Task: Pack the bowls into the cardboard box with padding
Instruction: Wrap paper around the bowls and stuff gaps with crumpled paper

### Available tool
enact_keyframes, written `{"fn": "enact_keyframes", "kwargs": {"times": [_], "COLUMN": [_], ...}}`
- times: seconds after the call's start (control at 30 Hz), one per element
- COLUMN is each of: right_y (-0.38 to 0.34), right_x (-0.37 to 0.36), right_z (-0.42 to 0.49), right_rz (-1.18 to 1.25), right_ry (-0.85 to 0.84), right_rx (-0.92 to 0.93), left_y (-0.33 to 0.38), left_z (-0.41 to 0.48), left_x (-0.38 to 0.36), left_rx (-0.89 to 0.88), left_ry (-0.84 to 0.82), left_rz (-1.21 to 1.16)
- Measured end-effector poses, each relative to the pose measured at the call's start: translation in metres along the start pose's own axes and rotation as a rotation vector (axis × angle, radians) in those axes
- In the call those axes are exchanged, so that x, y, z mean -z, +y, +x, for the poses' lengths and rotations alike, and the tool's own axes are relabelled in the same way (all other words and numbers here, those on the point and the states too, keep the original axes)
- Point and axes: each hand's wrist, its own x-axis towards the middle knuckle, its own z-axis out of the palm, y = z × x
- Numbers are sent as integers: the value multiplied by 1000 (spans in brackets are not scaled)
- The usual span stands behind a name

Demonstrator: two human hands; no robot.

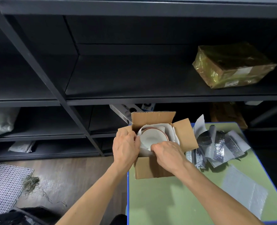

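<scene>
Head view: fingers (135,138) of your left hand (125,144) curl on the padding (173,133) just left of the bowl (152,138); those of your right hand (167,154) pinch padding at its near rim.

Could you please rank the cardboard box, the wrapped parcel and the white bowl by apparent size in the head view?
Largest: cardboard box and wrapped parcel, alike; the parcel is farther, so unranked.
Smallest: white bowl.

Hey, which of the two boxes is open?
The cardboard box on the green table, flaps spread, bowl and padding inside; the parcel on the shelf is sealed in shiny wrap.
</scene>
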Motion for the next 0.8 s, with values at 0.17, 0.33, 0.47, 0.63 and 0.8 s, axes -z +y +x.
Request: {"fn": "enact_keyframes", "kwargs": {"times": [0.17, 0.33, 0.47, 0.63, 0.8], "right_y": [4, 4, 5, 12, 6], "right_x": [-5, -7, -7, -9, -7], "right_z": [-3, 1, 1, -7, -5], "right_rz": [11, 22, 14, 58, 115], "right_ry": [86, 26, 39, 110, 151], "right_rx": [-30, -51, -42, -7, 28], "left_y": [2, 4, 0, 0, 0], "left_z": [-7, -8, -7, -16, -27], "left_x": [9, 9, 6, 13, 19], "left_rx": [-16, -5, -1, -7, 31], "left_ry": [-36, -58, -52, -6, -28], "left_rz": [22, 32, 26, -64, -101]}}
